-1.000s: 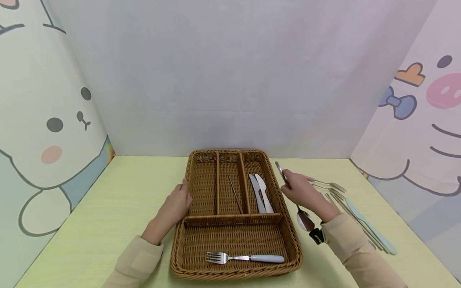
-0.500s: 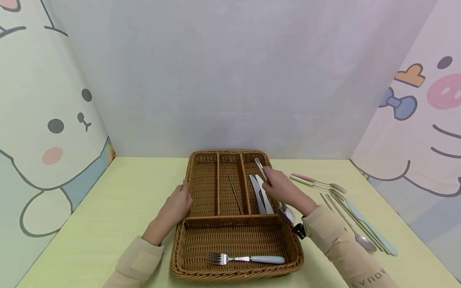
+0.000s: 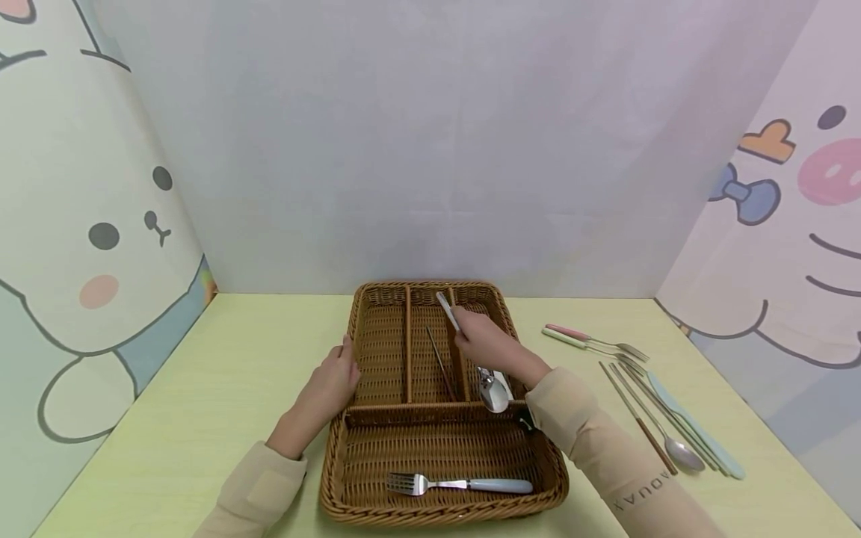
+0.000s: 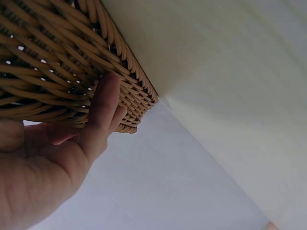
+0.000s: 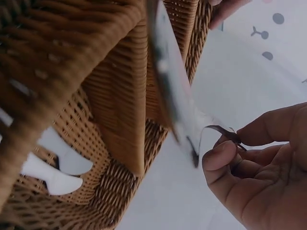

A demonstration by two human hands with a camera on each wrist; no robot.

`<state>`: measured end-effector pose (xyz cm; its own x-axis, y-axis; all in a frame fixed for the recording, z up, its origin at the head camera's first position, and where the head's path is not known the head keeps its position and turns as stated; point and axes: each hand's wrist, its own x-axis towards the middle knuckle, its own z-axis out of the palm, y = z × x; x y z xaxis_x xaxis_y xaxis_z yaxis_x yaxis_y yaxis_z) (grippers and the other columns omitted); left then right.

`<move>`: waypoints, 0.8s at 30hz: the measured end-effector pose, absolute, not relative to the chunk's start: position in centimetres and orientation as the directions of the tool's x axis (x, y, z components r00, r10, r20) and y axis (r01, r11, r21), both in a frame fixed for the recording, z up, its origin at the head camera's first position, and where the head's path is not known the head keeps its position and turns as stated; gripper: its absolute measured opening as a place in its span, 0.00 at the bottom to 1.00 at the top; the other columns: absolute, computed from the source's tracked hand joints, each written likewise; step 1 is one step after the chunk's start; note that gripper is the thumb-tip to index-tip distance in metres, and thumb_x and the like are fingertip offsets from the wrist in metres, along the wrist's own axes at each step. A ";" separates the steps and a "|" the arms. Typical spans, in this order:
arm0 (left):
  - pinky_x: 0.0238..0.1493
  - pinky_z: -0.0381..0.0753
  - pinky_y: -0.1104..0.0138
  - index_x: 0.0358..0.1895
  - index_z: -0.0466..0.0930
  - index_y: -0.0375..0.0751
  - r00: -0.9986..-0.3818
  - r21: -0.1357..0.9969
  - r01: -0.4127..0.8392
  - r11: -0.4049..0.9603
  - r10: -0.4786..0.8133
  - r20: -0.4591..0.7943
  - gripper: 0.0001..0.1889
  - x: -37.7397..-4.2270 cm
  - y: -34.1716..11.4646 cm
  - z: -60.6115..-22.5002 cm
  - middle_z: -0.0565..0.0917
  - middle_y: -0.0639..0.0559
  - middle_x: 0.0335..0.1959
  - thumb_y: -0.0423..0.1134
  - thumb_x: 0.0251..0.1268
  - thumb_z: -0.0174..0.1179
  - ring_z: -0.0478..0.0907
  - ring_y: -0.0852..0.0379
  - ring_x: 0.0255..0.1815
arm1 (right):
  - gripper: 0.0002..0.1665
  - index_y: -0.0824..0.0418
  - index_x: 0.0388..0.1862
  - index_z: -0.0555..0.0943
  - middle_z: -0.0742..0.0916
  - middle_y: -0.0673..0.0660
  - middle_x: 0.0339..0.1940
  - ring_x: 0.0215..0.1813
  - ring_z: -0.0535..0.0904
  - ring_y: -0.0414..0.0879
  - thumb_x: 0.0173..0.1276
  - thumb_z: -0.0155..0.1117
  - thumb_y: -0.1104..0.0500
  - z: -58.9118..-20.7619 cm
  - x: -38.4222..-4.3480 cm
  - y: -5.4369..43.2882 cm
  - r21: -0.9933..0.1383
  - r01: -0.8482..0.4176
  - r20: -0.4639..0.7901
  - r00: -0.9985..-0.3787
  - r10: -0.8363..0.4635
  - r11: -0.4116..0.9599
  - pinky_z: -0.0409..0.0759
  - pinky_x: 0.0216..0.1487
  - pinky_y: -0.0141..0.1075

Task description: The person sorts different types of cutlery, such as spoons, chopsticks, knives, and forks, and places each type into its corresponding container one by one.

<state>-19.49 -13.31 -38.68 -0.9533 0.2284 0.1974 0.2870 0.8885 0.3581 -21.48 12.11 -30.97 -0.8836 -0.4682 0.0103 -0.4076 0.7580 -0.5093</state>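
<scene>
My left hand (image 3: 331,379) grips the left rim of a brown wicker cutlery basket (image 3: 440,515). In the left wrist view one finger (image 4: 103,103) lies along its outer wall. My right hand (image 3: 486,340) pinches a metal spoon (image 3: 494,392) by its handle, over the right-hand divider, bowl toward me. Its bowl overlaps the right compartment, where two pale knives (image 5: 50,184) lie, partly hidden in the head view. A thin metal stick (image 3: 440,362) lies in the middle compartment. Across the front compartment rests a fork (image 3: 460,484) with a pale blue handle.
On the table to the right lie a pink-handled fork (image 3: 568,331), a green-handled fork (image 3: 565,338), another spoon (image 3: 682,454), a brown-ended chopstick (image 3: 655,444), a pale blue knife (image 3: 699,430) and several thin pieces. A pale wall (image 3: 430,149) stands behind the basket.
My right hand has carried the spoon leftward from the table beside the basket to over its divider. The left hand stays on the rim. Cutlery at right has come uncovered.
</scene>
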 end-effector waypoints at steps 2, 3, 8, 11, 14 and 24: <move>0.16 0.67 0.69 0.65 0.52 0.17 -0.954 0.357 0.287 0.889 0.231 0.193 0.29 -19.5 -13.3 -38.7 0.72 0.27 0.51 0.32 0.65 0.47 0.68 0.58 0.18 | 0.27 0.69 0.68 0.57 0.79 0.64 0.39 0.19 0.66 0.43 0.70 0.39 0.68 -30.9 -21.7 11.5 -0.532 -0.397 0.006 -0.885 -0.466 0.748 0.68 0.22 0.34; 0.16 0.67 0.70 0.65 0.52 0.17 -0.953 0.355 0.288 0.889 0.232 0.193 0.29 -19.5 -13.3 -38.7 0.72 0.27 0.51 0.32 0.66 0.46 0.68 0.58 0.17 | 0.27 0.69 0.68 0.56 0.79 0.65 0.41 0.20 0.66 0.43 0.70 0.38 0.68 -30.9 -21.8 11.1 -0.541 -0.396 0.004 -0.884 -0.468 0.742 0.68 0.22 0.34; 0.14 0.65 0.71 0.65 0.52 0.17 -0.950 0.341 0.296 0.892 0.240 0.198 0.27 -19.6 -13.3 -38.9 0.73 0.27 0.50 0.32 0.68 0.43 0.67 0.59 0.15 | 0.28 0.68 0.69 0.56 0.79 0.62 0.40 0.21 0.66 0.43 0.70 0.40 0.68 -30.9 -22.3 9.4 -0.548 -0.404 0.013 -0.879 -0.476 0.732 0.70 0.26 0.35; 0.14 0.66 0.71 0.64 0.52 0.17 -0.948 0.327 0.301 0.896 0.243 0.206 0.26 -19.7 -13.3 -39.1 0.73 0.27 0.49 0.31 0.68 0.43 0.68 0.58 0.15 | 0.27 0.68 0.68 0.57 0.79 0.59 0.37 0.21 0.66 0.43 0.70 0.40 0.68 -31.0 -22.7 8.5 -0.552 -0.410 0.016 -0.876 -0.483 0.726 0.70 0.25 0.35; 0.14 0.67 0.71 0.64 0.53 0.17 -0.946 0.316 0.304 0.898 0.246 0.212 0.26 -19.7 -13.3 -39.2 0.74 0.27 0.48 0.31 0.68 0.43 0.70 0.57 0.16 | 0.27 0.67 0.68 0.58 0.78 0.58 0.34 0.20 0.65 0.43 0.70 0.39 0.68 -31.0 -23.1 7.8 -0.561 -0.414 0.013 -0.870 -0.492 0.717 0.69 0.23 0.34; 0.21 0.75 0.66 0.64 0.52 0.16 -0.941 0.318 0.315 0.894 0.252 0.224 0.26 -19.6 -13.2 -39.1 0.73 0.25 0.49 0.31 0.69 0.42 0.78 0.46 0.25 | 0.26 0.64 0.69 0.55 0.76 0.58 0.26 0.17 0.62 0.41 0.72 0.37 0.65 -30.9 -24.3 5.7 -0.639 -0.392 0.008 -0.863 -0.504 0.661 0.64 0.18 0.31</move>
